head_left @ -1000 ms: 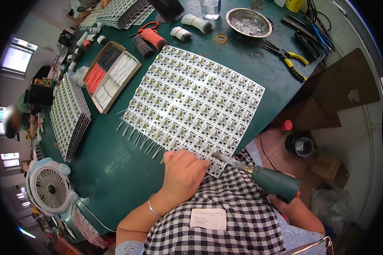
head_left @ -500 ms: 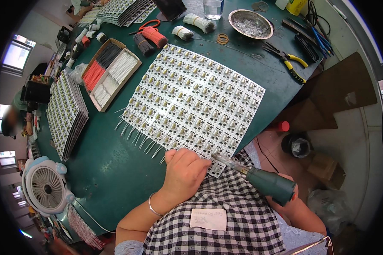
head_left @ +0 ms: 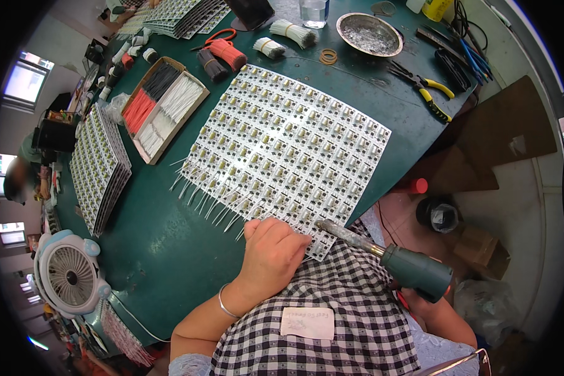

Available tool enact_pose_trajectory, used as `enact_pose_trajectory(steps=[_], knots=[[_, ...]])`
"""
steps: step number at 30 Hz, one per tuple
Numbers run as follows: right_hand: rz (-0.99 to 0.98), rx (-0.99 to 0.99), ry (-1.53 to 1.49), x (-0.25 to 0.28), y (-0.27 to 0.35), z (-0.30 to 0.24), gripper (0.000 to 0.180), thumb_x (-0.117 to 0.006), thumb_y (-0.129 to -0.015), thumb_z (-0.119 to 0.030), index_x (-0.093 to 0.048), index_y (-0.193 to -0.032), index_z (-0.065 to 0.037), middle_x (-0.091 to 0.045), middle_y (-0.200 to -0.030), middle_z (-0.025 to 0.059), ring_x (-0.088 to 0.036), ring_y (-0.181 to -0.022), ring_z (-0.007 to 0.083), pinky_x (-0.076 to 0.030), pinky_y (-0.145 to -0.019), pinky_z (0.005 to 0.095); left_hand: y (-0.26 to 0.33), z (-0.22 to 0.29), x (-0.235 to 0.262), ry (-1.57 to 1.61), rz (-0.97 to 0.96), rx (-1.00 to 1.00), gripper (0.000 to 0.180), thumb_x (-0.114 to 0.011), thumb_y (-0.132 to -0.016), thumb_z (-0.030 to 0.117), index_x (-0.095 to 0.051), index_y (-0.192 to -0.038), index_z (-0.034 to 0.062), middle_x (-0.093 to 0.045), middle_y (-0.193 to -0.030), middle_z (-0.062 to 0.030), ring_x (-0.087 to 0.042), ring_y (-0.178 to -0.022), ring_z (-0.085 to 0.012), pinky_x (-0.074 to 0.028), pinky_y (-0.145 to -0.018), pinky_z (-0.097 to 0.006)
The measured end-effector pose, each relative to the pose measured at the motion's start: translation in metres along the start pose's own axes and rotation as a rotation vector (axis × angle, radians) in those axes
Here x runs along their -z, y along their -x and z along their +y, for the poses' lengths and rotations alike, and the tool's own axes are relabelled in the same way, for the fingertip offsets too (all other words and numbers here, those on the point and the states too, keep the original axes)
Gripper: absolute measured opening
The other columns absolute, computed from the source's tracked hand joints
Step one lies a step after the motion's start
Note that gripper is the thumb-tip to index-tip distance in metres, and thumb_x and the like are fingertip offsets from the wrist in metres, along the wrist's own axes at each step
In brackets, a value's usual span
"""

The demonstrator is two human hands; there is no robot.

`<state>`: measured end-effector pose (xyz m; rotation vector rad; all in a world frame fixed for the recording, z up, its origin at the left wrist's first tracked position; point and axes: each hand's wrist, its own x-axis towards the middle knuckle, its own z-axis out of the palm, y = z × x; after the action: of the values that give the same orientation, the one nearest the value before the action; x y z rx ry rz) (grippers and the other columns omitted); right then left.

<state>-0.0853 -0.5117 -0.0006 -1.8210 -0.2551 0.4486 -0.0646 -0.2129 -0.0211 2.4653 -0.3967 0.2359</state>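
Now the panel of small circuit boards [head_left: 288, 150] lies flat on the green table [head_left: 150, 250]. At its near edge the left hand [head_left: 271, 254] presses with curled fingers, holding nothing I can see. Just beside, the right hand [head_left: 420, 301], mostly hidden, grips the soldering iron [head_left: 388, 257], whose tip touches that edge.

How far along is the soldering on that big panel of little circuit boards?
Done: white wire leads already stick out along the panel's left edge. In hand: the left hand steadies the near corner while the soldering iron tip meets it. The right hand is mostly hidden. Left: cannot tell; joints are too small.
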Motion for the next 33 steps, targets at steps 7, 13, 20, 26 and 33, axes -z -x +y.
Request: enact_pose_trajectory(steps=[7,13,20,26,33], knots=[[-0.008,0.153,0.085,0.001,-0.002,0.012,0.027,-0.066,-0.068,-0.001,-0.064,-0.094,-0.001,-0.067,-0.093,0.0122,-0.066,-0.085,0.0277,-0.051,-0.079,0.0341,-0.001,0.003,-0.003,-0.027,0.008,-0.010,0.015,-0.073,-0.065,0.005,-0.064,-0.075,0.0123,-0.050,-0.068,0.0010,-0.051,-0.069,-0.0181,-0.033,-0.070,-0.034],[-0.017,0.224,0.122,-0.001,-0.006,0.020,0.025,-0.066,-0.067,-0.003,-0.065,-0.092,-0.001,-0.066,-0.091,0.0127,-0.066,-0.082,0.0283,-0.052,-0.077,0.0350,-0.002,0.005,-0.002,-0.054,-0.003,-0.019,0.016,-0.073,-0.064,0.004,-0.064,-0.075,0.0122,-0.050,-0.068,0.0012,-0.051,-0.070,-0.0181,-0.033,-0.070,-0.034],[-0.054,0.259,0.111,-0.004,-0.006,0.035,0.023,-0.068,-0.066,-0.005,-0.065,-0.088,-0.001,-0.065,-0.084,0.0111,-0.066,-0.074,0.0258,-0.052,-0.065,0.0319,-0.002,0.006,-0.002,-0.066,-0.002,-0.018,0.016,-0.072,-0.064,0.004,-0.064,-0.075,0.0122,-0.051,-0.069,0.0013,-0.051,-0.069,-0.0179,-0.033,-0.070,-0.034],[-0.047,0.356,0.131,-0.005,-0.010,0.035,0.023,-0.070,-0.066,-0.005,-0.064,-0.087,0.001,-0.065,-0.085,0.0120,-0.066,-0.070,0.0239,-0.051,-0.059,0.0301,-0.004,0.007,-0.003,-0.060,-0.005,-0.021,0.016,-0.072,-0.063,0.004,-0.064,-0.074,0.0124,-0.050,-0.068,0.0013,-0.050,-0.069,-0.0179,-0.033,-0.070,-0.034],[-0.047,0.179,-0.004,-0.006,-0.006,0.016,0.026,-0.070,-0.068,-0.005,-0.064,-0.092,0.003,-0.066,-0.089,0.0130,-0.066,-0.075,0.0251,-0.053,-0.066,0.0304,-0.003,0.007,-0.002,-0.050,-0.008,-0.008,0.016,-0.071,-0.063,0.003,-0.064,-0.074,0.0125,-0.051,-0.068,0.0012,-0.051,-0.069,-0.0182,-0.033,-0.070,-0.034]])
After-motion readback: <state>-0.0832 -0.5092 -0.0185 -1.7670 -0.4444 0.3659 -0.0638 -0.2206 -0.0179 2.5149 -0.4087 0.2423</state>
